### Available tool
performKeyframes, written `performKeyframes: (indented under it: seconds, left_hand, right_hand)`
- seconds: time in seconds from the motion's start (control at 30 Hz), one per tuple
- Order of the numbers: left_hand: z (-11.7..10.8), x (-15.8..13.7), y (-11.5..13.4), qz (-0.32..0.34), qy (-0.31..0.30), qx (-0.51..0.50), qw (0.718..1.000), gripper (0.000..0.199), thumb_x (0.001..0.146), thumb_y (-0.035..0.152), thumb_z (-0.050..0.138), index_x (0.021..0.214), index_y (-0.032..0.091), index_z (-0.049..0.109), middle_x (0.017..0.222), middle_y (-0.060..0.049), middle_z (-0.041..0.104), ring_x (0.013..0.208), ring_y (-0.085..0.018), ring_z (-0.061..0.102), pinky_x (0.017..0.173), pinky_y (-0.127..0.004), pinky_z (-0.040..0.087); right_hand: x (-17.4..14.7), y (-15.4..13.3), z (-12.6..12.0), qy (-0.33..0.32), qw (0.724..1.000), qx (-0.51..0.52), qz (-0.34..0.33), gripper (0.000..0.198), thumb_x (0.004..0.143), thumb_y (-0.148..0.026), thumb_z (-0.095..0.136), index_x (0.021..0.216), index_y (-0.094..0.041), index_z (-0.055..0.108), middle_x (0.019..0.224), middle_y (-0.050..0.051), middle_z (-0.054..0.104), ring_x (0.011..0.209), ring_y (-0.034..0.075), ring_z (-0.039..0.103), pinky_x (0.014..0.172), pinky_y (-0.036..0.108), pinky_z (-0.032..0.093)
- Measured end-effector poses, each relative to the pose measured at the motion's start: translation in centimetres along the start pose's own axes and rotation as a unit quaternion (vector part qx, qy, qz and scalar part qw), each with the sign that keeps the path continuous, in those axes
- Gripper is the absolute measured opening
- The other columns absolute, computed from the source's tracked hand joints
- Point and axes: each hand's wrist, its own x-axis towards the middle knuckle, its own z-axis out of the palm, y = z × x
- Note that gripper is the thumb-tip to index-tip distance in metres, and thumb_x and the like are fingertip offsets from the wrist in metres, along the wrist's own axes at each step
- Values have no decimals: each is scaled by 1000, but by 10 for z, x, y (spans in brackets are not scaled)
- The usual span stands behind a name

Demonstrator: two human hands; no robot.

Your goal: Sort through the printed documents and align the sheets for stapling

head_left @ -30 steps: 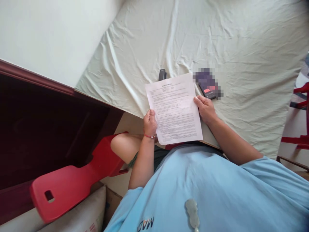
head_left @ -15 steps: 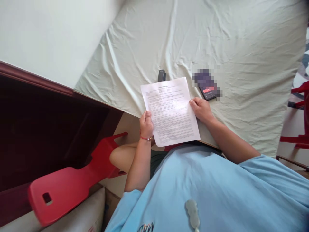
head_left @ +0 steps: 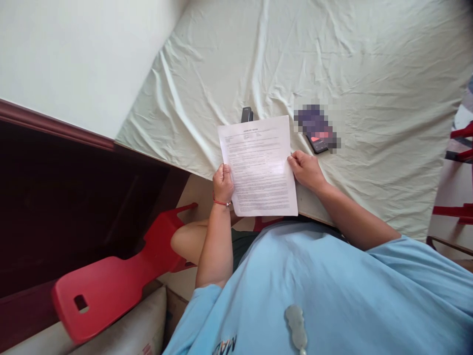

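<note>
A printed sheet of paper [head_left: 260, 170] is held up over the near edge of the table, its lines of text facing me. My left hand [head_left: 223, 182] pinches its left edge, thumb on the printed side. On the opposite edge, my right hand [head_left: 306, 169] grips the paper between thumb and fingers. Just beyond the sheet's top lies a black stapler-like object [head_left: 247, 114], partly hidden by the paper. A phone [head_left: 317, 144] with a lit, partly blurred screen rests on the cloth beyond my right hand.
A pale wrinkled cloth [head_left: 354, 69] covers the table. At the lower left stands a red plastic chair [head_left: 107, 291], with a whitish sack [head_left: 148, 320] behind it. Dark wood panelling [head_left: 74, 197] runs along the left. More red furniture [head_left: 456, 212] shows at the right edge.
The sheet has turned slightly, its lower end shifting left and up. Both hands keep their hold, the left a little higher. The view has shifted slightly.
</note>
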Motion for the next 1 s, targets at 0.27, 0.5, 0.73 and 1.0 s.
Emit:
performKeyframes:
  seconds: [0.27,0.5,0.73,1.0]
  left_hand:
    - [1,0,-1,6,-3,-10,1000,56,98,69,42,71,20,44,64,1,43,61,-13,39,61,-29,32]
    - [2,2,-9,7,-2,-31,999,55,99,66,44,72,19,49,66,0,48,61,-13,43,61,-28,34]
    - [2,3,-8,18,-4,-14,1000,54,99,65,44,72,18,49,65,-1,49,62,-13,45,60,-28,36]
    - [2,2,-12,21,-1,-33,999,51,100,63,45,79,17,58,74,-4,59,71,-16,55,67,-29,43]
  right_hand:
    - [-2,8,6,28,997,76,-8,49,89,-31,55,137,-21,51,91,2,68,66,17,58,72,34,47]
    - [-3,13,9,26,995,82,-44,43,89,-26,54,131,-25,56,106,6,69,76,19,62,80,39,52]
    - [-7,11,10,56,995,58,-51,23,83,-19,56,106,-24,57,111,7,65,70,16,56,79,38,51]
    - [-4,10,8,21,997,56,-57,37,90,-22,52,123,-19,67,101,8,69,77,19,60,77,35,49]
